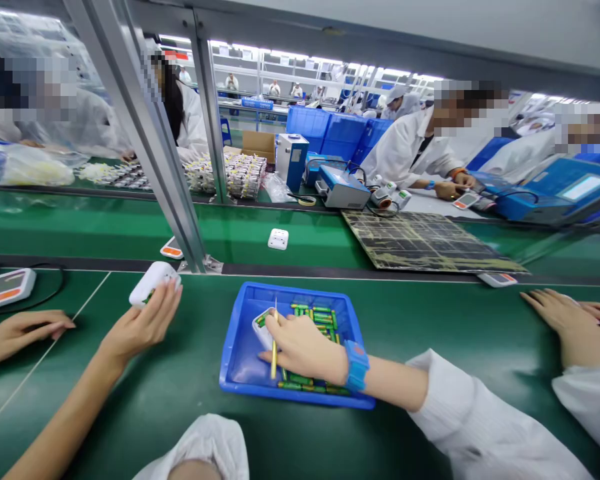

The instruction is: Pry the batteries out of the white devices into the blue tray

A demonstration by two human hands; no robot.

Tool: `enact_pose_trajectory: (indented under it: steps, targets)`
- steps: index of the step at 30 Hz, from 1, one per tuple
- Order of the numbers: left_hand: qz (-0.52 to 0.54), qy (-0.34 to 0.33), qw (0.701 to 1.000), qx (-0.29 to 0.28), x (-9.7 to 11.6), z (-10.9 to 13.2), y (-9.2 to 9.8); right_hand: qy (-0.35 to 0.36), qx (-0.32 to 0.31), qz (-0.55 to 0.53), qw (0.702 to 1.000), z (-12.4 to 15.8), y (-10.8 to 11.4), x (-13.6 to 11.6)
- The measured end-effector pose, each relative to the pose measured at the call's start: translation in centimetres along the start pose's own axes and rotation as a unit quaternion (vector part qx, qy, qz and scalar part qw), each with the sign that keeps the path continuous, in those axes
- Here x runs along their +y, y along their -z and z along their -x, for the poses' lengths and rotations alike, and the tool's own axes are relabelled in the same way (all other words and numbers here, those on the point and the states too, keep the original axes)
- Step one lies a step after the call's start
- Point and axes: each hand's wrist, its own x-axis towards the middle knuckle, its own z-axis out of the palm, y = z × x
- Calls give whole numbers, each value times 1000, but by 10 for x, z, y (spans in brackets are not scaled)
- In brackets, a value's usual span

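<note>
Head view: left hand (140,327) closed round white device (155,283), green cells showing inside, likely loaded. Right hand (305,347) in blue tray (237,365), pinching yellow stick (274,353) against second device (260,327). Many loose batteries (320,317) left beside fingers.

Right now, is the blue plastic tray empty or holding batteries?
Holding some: the blue plastic tray has green cylindrical batteries around the right hand, bare floor at left.

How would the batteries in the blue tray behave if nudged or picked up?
The batteries are small cylinders lying loose, so they would probably roll. The blue tray has raised walls, likely keeping them in. They look smooth, perhaps slippery for the right hand.
</note>
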Motion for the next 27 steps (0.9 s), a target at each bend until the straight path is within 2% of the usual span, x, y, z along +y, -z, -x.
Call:
enact_pose_trajectory:
  steps: [1, 3, 7, 10, 13, 16, 19, 22, 24, 25, 26, 27]
  targets:
    - [0, 3, 1000, -24, 5, 4, -2, 2, -2, 0, 1000, -1, -6, 2]
    - [-62, -57, 994, -64, 17, 8, -5, 1, -4, -23, 1000, -4, -12, 7]
    - [-97, -186, 976, -54, 51, 6, -10, -16, 6, -153, 988, 1, -1, 18]
    - [-62, -219, 974, -15, 76, -2, -11, -6, 34, -268, 963, 13, 25, 29]
    - [-32, -259, 965, -7, 91, -12, -10, 1, 71, -385, 920, 30, 58, 44]
    - [-55, -320, 945, -43, 102, -25, -11, 22, 116, -465, 877, 46, 90, 58]
    - [-67, -339, 932, -109, 113, -36, -12, 43, 151, -495, 854, 57, 113, 65]
    - [-35, -306, 932, -189, 113, -41, -12, 60, 159, -491, 854, 61, 122, 63]
    - [15, -251, 943, -216, 106, -42, -8, 74, 142, -489, 857, 63, 123, 60]
    - [69, -201, 953, -218, 101, -44, -4, 79, 133, -486, 860, 63, 123, 59]
    - [160, -122, 959, -200, 98, -47, 2, 84, 127, -482, 863, 65, 123, 58]
    - [274, -23, 948, -159, 97, -52, 9, 89, 124, -475, 866, 66, 123, 59]
